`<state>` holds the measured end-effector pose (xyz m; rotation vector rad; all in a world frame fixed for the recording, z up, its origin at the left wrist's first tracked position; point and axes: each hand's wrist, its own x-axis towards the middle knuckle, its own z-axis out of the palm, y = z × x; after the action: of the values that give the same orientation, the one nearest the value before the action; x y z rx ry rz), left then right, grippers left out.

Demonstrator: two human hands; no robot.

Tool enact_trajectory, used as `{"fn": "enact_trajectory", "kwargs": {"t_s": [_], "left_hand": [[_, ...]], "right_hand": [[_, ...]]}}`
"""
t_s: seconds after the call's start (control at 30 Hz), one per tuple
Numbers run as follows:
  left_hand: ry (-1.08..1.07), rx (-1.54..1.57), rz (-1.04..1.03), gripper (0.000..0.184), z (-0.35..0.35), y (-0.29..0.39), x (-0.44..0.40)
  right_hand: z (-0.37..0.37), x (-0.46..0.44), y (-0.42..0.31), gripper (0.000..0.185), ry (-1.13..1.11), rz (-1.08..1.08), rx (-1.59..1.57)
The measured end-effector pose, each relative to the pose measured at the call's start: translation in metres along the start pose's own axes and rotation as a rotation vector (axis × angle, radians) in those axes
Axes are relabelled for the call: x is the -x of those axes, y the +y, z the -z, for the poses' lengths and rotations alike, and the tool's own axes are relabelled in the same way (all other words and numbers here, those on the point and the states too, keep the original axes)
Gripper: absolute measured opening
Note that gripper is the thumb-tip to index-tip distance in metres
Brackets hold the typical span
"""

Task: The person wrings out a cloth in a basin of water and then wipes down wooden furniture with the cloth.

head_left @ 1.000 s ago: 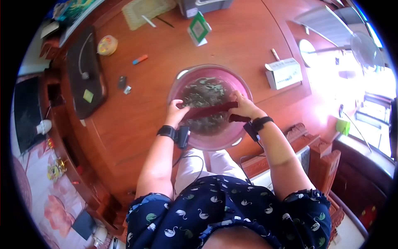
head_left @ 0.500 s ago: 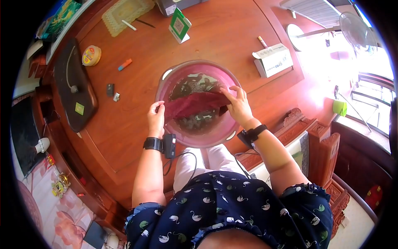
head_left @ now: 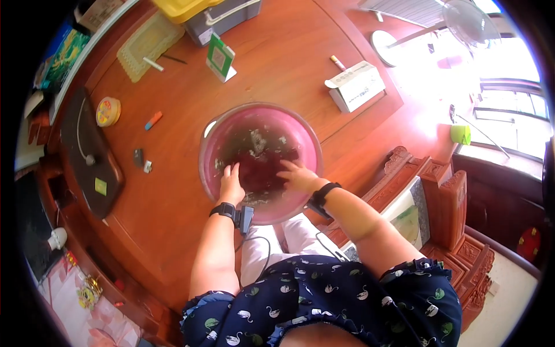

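A round pink basin (head_left: 313,153) of murky water stands on the wooden table in front of me. The dark red cloth (head_left: 261,172) lies in the water, mostly under the surface, and its edges are hard to make out. At the basin's left side my left hand (head_left: 232,186) is at the cloth's edge, fingers stretched out and a little apart. My right hand (head_left: 299,177) reaches in from the right with spread fingers over the other end of the cloth. Some fingertips are blurred or under water. Each wrist wears a black strap with a small device.
Around the basin on the table (head_left: 167,179) are an open white box (head_left: 357,87), a green stand-up sign (head_left: 220,58), a lighter (head_left: 154,120), a round yellow tub (head_left: 108,111) and a dark tray (head_left: 95,156). A carved wooden chair (head_left: 428,202) is at the right.
Both hands have lowered the cloth from above the water into it. It was stretched between them before; now it lies submerged, and the fingers look more spread. The camera view has shifted.
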<state>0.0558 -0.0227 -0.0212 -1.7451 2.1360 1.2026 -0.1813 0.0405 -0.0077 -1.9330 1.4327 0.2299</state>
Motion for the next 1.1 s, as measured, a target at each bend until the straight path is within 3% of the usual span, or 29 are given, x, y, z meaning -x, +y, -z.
{"fn": "enact_trajectory", "kwargs": {"t_s": [0.07,0.13,0.17,0.2,0.27,0.33,0.4,0.47,0.53,0.57,0.6,0.67,0.73,0.83,0.87,0.93,0.97,1.0,1.03,1.07,1.1], "left_hand": [[0.132,0.127,-0.055,0.060,-0.006,-0.005,-0.009],[0.149,0.522,-0.172,0.052,-0.003,-0.006,-0.017],[0.048,0.837,-0.102,0.051,0.022,0.024,-0.003],[0.056,0.885,-0.160,0.051,0.040,0.046,0.009],[-0.129,1.098,-0.031,0.052,0.076,0.091,0.035],[-0.244,1.123,-0.137,0.054,0.091,0.118,0.053],[-0.380,1.263,-0.151,0.055,0.098,0.133,0.064],[-0.474,1.410,-0.149,0.053,0.105,0.138,0.068],[-0.442,1.577,-0.098,0.050,0.108,0.131,0.064],[-0.343,1.562,-0.104,0.047,0.108,0.127,0.060],[-0.243,1.544,-0.110,0.044,0.107,0.119,0.056],[-0.174,1.513,-0.163,0.038,0.078,0.066,0.024],[-0.039,1.423,-0.024,0.036,0.049,0.028,0.003],[-0.152,1.425,0.179,0.036,0.025,0.026,0.004],[-0.295,1.562,0.257,0.036,0.006,0.011,-0.010],[-0.263,1.475,0.245,0.037,0.002,0.032,-0.005],[-0.465,1.311,0.213,0.047,0.014,0.042,-0.001],[-0.467,1.308,0.211,0.047,0.022,0.056,0.010],[-0.527,1.508,0.303,0.053,0.025,0.069,0.023],[-0.585,1.704,0.400,0.060,0.026,0.074,0.032],[-0.611,1.729,0.303,0.069,0.027,0.078,0.035]], "right_hand": [[0.013,-0.002,-0.013,0.047,-0.056,-0.103,-0.042],[0.011,-0.008,-0.020,0.058,0.096,-0.185,-0.307],[0.013,-0.007,-0.025,0.070,0.180,-0.215,-0.385],[0.015,-0.002,-0.030,0.081,0.269,-0.240,-0.462],[0.032,0.010,-0.043,0.100,0.251,-0.327,-0.493],[0.025,0.007,-0.040,0.110,0.191,-0.300,-0.580],[-0.007,-0.007,-0.032,0.113,0.331,-0.170,-0.583],[-0.028,-0.016,-0.022,0.094,0.549,0.013,-0.701],[-0.024,-0.017,-0.022,0.064,0.494,0.105,-0.714],[-0.018,-0.009,-0.028,0.039,0.513,0.039,-0.851],[0.020,0.014,-0.041,0.037,0.294,-0.178,-1.014],[0.026,0.023,-0.044,0.035,0.402,-0.287,-0.966],[0.027,0.028,-0.052,0.042,0.657,-0.213,-0.799],[0.082,0.051,-0.078,0.059,0.480,-0.187,-1.001],[0.096,0.054,-0.084,0.060,0.400,-0.294,-1.053],[0.104,0.052,-0.087,0.051,0.433,-0.293,-1.227],[0.105,0.050,-0.088,0.051,0.439,-0.292,-1.227],[0.103,0.047,-0.090,0.046,0.434,-0.224,-1.508],[0.101,0.043,-0.094,0.041,0.421,-0.148,-1.790],[0.098,0.037,-0.096,0.026,0.551,-0.220,-1.740],[0.096,0.037,-0.094,0.025,0.564,-0.163,-1.690]]}}
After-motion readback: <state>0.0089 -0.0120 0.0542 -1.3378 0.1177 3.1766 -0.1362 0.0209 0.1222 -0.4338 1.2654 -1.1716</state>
